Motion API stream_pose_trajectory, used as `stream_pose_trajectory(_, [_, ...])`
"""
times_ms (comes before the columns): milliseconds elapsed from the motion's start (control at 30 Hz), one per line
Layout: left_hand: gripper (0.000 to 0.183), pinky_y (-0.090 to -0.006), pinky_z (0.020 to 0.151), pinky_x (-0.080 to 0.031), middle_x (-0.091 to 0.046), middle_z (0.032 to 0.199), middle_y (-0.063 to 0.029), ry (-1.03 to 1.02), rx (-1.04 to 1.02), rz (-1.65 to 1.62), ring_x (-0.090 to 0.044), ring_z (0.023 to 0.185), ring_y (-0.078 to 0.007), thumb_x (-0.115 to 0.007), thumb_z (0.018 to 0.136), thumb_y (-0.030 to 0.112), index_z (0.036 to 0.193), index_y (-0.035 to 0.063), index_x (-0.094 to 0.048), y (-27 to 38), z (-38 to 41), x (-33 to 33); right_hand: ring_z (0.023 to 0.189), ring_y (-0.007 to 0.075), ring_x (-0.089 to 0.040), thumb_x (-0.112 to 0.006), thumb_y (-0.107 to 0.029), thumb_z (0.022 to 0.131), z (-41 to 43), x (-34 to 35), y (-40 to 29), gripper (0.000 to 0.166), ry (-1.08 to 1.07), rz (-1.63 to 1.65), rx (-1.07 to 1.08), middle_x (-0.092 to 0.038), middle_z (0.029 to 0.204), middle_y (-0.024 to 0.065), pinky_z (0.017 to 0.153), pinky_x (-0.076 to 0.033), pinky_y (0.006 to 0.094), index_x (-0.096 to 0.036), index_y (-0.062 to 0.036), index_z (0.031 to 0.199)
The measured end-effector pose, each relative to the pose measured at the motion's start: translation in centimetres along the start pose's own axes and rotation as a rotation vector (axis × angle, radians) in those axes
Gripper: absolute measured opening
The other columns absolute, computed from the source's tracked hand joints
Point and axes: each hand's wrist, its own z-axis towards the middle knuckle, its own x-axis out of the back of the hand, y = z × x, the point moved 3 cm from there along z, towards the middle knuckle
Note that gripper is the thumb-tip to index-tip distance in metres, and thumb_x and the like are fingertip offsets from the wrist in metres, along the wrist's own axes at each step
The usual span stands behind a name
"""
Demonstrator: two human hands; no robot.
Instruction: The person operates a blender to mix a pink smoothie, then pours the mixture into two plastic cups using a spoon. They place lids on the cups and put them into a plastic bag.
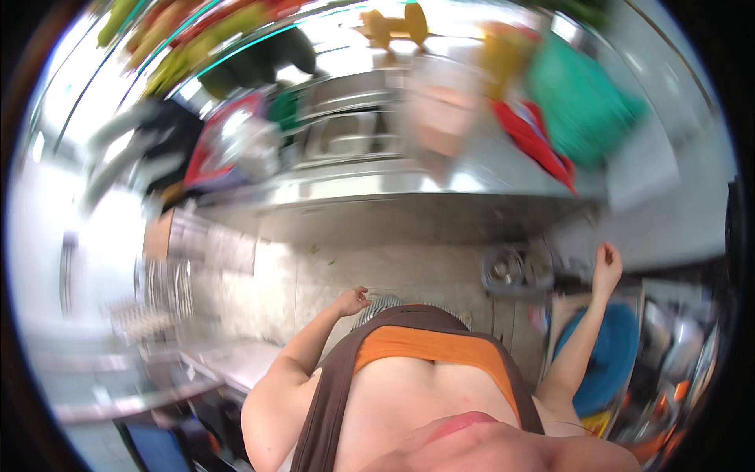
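My left hand (354,301) hangs beside my striped trousers, its fingers loosely extended with nothing in them. Out to the right, my right hand (607,265) is raised with its fingers curled; nothing shows in it, but how far it is closed is unclear. Below that forearm lies a large round blue thing (601,354), perhaps a tub or lid. Ahead of me runs a stainless-steel counter (342,186) with inset metal pans (342,135). On it, blurred, are a clear container with pinkish contents (442,112), a red cloth (534,138) and a green bag or cloth (584,100).
A grey basin (501,271) holding metal items sits on the tiled floor (330,259) below the counter's right part. Cardboard boxes (159,236) stand at the left. A clear plastic bag (253,144) lies on the counter's left. Fruit (194,53) fills shelves behind it.
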Motion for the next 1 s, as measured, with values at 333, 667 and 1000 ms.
stream_pose_trajectory(333, [0.036, -0.0363, 0.077, -0.048, -0.063, 0.095, -0.0123, 0.671, 0.225, -0.559, -0.060, 0.088, -0.0275, -0.059, 0.083, 0.019, 0.115, 0.0022, -0.054, -23.0, -13.1, 7.3, 0.061, 0.0161, -0.054, -0.065, -0.013, 0.075, -22.5, -47.3, -42.2, 0.021, -1.401, 0.232, 0.823, -0.059, 0.068, 0.0085, 0.059, -0.044, 0.0272, -0.064, -0.0030, 0.093])
stream_pose_trajectory(667, [0.030, -0.0334, 0.076, -0.048, -0.064, 0.095, -0.0103, 1.280, 0.240, -0.439, -0.062, 0.086, -0.0235, -0.062, 0.080, 0.013, 0.108, 0.0044, -0.057, -30.6, -19.7, 23.8, 0.075, 0.0250, -0.063, -0.060, -0.016, 0.079, -47.6, -53.6, -92.8, 0.017, -0.514, 0.993, 1.964, -0.065, 0.083, 0.0101, 0.074, -0.048, 0.0347, -0.064, -0.0057, 0.092])
stream_pose_trajectory(1000, [0.035, -0.0296, 0.074, -0.047, -0.065, 0.095, -0.0064, 1.593, 0.156, -0.567, -0.062, 0.087, -0.0180, -0.067, 0.079, 0.013, 0.112, 0.0070, -0.057, -38.0, -29.3, 38.0, 0.073, 0.0299, -0.064, -0.060, -0.010, 0.071, -54.1, -52.6, -106.2, 0.010, -0.516, 0.146, 2.640, -0.064, 0.070, 0.0147, 0.069, -0.049, 0.0390, -0.065, -0.0026, 0.074])
